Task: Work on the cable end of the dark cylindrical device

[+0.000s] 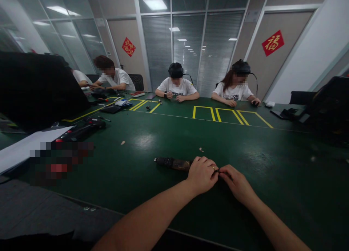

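Observation:
A dark, rod-shaped device point(174, 163) lies on the green table point(131, 193), with brownish marks on its body and a small pale metal end pointing left. Wrapped over its right part is my left hand point(201, 174), fingers closed, hiding that portion. My right hand point(235, 181) meets the left fingertips at the device's right end. Its thumb and fingers pinch something small and dark there, too hidden to name.
Two small scraps point(201, 149) lie beyond the device. Left are a black-and-red tool point(81, 130) and white paper point(32, 147). Yellow tape outlines point(203, 106) mark the far side, where people sit. Dark bulky shapes point(35, 91) stand at both sides.

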`<control>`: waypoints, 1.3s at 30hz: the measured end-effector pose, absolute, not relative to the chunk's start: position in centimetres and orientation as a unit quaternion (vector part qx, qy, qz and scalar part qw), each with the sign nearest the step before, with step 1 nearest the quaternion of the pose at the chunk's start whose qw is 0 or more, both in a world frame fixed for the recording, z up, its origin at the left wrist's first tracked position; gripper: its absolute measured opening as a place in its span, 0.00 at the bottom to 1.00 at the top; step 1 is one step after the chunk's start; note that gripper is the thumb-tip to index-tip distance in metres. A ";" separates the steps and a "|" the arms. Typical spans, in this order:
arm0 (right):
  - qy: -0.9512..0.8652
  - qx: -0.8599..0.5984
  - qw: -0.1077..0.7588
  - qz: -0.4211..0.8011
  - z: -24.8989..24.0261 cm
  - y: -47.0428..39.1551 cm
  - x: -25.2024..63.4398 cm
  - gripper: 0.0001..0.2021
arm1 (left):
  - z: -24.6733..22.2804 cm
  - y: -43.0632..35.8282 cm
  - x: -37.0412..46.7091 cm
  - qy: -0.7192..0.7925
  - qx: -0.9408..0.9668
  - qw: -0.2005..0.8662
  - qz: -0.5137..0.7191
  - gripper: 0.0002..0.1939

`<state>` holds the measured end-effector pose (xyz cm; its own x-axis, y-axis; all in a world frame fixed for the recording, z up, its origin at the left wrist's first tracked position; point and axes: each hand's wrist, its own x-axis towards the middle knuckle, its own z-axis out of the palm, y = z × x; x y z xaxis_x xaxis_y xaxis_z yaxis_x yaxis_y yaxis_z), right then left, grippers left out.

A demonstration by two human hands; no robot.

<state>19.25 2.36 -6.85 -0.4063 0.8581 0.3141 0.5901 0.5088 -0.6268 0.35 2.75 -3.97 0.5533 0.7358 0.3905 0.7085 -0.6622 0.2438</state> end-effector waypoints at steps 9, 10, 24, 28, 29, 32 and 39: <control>-0.810 -0.442 0.317 0.218 -6.6 2.1 19.1 0.08 | -3.7 2.6 0.5 0.411 0.876 0.048 0.249 0.07; -0.810 -0.442 0.317 0.219 -6.5 2.1 19.1 0.08 | -3.7 2.6 0.5 0.414 0.875 0.051 0.247 0.06; -0.809 -0.431 0.319 0.241 -5.9 1.8 19.0 0.10 | -3.1 2.4 0.3 0.427 0.868 0.082 0.238 0.08; -0.810 -0.427 0.318 0.245 -5.8 1.9 19.0 0.10 | -3.3 2.6 0.3 0.433 0.867 0.085 0.231 0.10; -0.810 -0.427 0.318 0.245 -5.9 1.9 19.0 0.10 | -3.3 2.7 0.3 0.436 0.866 0.081 0.233 0.10; -0.808 -0.430 0.319 0.246 -6.0 2.0 19.1 0.10 | -3.5 2.7 0.3 0.434 0.867 0.063 0.236 0.10; -0.797 -0.447 0.323 0.246 -6.2 2.0 19.2 0.10 | -3.4 2.6 0.4 0.432 0.868 0.076 0.233 0.07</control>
<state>19.20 1.96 -6.16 -0.3926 0.8712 0.2948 0.5542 0.4799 -0.6801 0.35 2.62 -3.39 0.5179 0.7853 0.3393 0.7148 -0.6151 0.3326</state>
